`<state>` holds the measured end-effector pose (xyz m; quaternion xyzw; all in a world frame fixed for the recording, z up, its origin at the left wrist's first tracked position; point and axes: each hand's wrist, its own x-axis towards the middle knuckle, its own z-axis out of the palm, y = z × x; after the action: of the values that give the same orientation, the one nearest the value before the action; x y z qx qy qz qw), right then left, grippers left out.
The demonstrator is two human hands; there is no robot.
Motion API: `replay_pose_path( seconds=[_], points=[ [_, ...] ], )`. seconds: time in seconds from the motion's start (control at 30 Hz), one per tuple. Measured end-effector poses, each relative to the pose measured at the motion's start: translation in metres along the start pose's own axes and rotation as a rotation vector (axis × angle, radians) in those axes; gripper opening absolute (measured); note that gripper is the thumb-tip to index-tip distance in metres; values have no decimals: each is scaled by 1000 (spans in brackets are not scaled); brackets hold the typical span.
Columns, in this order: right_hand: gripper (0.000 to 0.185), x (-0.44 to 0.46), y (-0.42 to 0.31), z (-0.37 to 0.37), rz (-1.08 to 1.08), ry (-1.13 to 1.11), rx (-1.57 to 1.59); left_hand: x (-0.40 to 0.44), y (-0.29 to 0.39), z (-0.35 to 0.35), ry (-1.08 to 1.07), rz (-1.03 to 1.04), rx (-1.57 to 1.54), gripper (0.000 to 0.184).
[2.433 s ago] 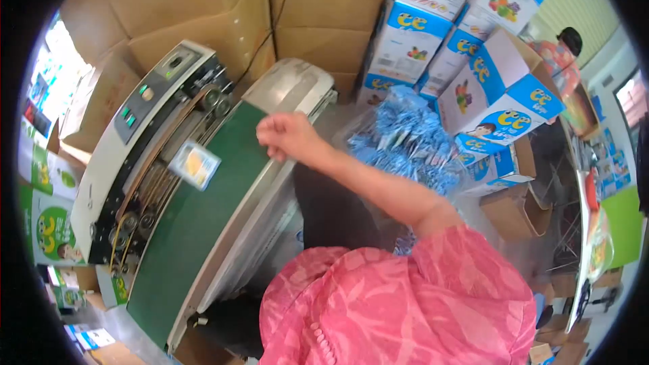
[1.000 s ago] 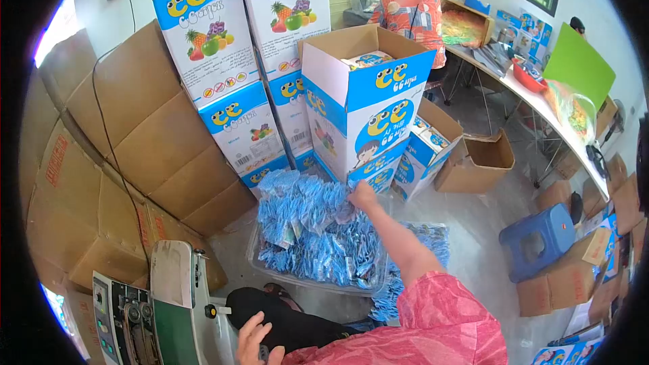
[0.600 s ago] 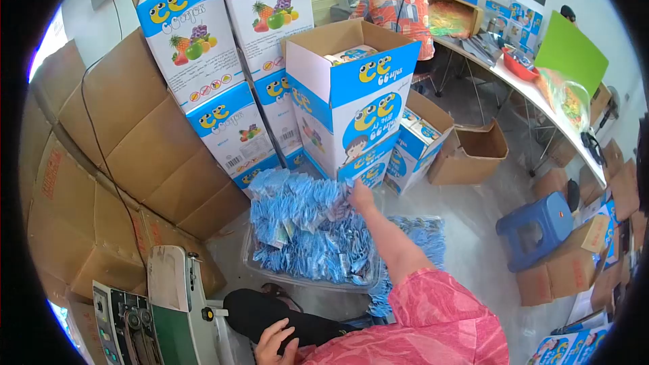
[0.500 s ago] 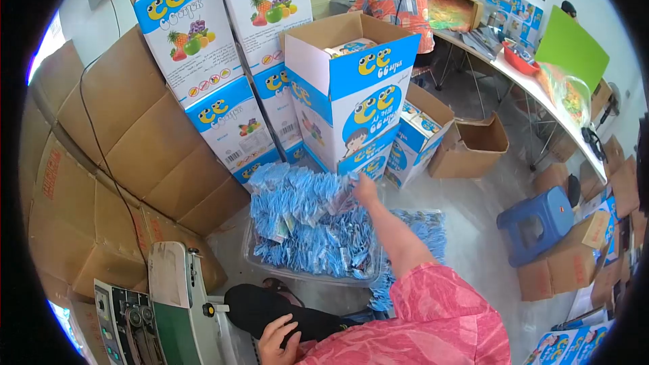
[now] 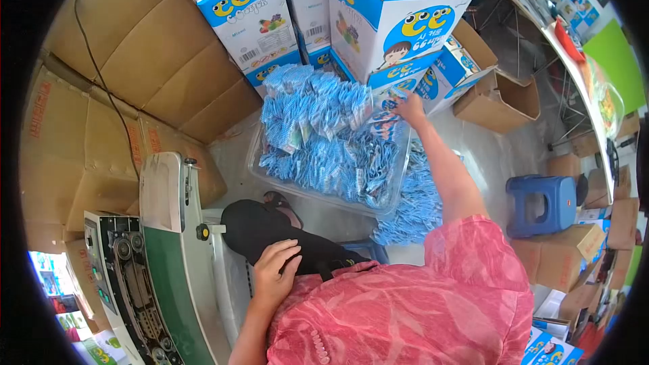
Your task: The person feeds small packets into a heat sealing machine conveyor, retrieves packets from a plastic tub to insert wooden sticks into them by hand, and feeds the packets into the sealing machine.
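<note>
In the head view, my right hand (image 5: 410, 109) reaches over the back right of a clear plastic tub (image 5: 395, 203). Its fingers are closed on the top of a blue-and-white packet (image 5: 385, 127), which hangs down with coloured print facing me. The tub holds a heap of blue-striped packets (image 5: 318, 105), stacked in rows above its rim. More loose packets (image 5: 416, 196) lie outside, along its right side. My left hand (image 5: 276, 269) rests by my thigh, palm down, fingers loosely extended and holding nothing.
A belt machine (image 5: 169, 257) with a green bed stands at my left. Tall printed cartons (image 5: 419, 27) rise behind the tub, and brown cartons (image 5: 101, 128) line the left wall. An open brown box (image 5: 500, 101), a blue stool (image 5: 541, 203) and a long white table (image 5: 574, 74) are on the right.
My right hand has moved right from the heap's edge, with a packet now hanging clearly from it. The view has tilted down. My left hand's fingers have come closer together.
</note>
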<state>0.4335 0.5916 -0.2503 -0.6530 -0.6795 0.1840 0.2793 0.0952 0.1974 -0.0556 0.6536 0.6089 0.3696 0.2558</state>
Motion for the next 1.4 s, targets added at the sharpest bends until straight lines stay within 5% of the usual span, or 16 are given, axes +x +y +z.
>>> replay_pose_path(
  seconds=[0.2,0.3,0.4,0.47,0.53,0.63,0.77,0.93,1.0,1.03,1.1,1.2,1.3,1.4],
  points=[
    [55,8,9,-40,105,-213,281,34,-10,15,-32,-21,-63,20],
    [58,-2,-41,-73,120,-333,363,70,-18,37,-81,79,-58,32],
    [60,-16,-101,-96,-151,-615,424,119,-18,61,-40,90,-60,68],
    [61,-32,-157,-113,-206,-758,312,149,-14,70,-124,-90,-240,89],
    [61,-50,-197,-110,-260,-895,208,165,-16,82,-164,-166,-402,89],
    [62,-60,-232,-99,-623,-1207,250,161,-14,92,-272,-284,-734,87],
    [63,-62,-256,-85,-715,-1337,135,148,-15,103,-390,-415,-1106,79],
    [58,-56,-263,-91,-583,-1369,181,143,-15,104,-234,-471,-1284,72],
    [64,-48,-261,-111,-29,-1076,621,143,-13,100,-172,-470,-1335,71],
    [64,-49,-249,-112,-45,-1094,614,143,-13,97,-95,-443,-1342,69],
    [63,-62,-226,-105,-238,-972,1085,146,-15,84,69,-369,-1335,67],
    [61,-123,-252,-93,-323,-728,873,141,-11,63,226,-325,-1261,60],
    [55,-133,-288,-73,-176,-799,890,120,-5,15,377,-285,-1210,54],
    [48,-134,-346,-53,-306,-905,1069,100,6,-43,398,-238,-1232,50]
  ],
)
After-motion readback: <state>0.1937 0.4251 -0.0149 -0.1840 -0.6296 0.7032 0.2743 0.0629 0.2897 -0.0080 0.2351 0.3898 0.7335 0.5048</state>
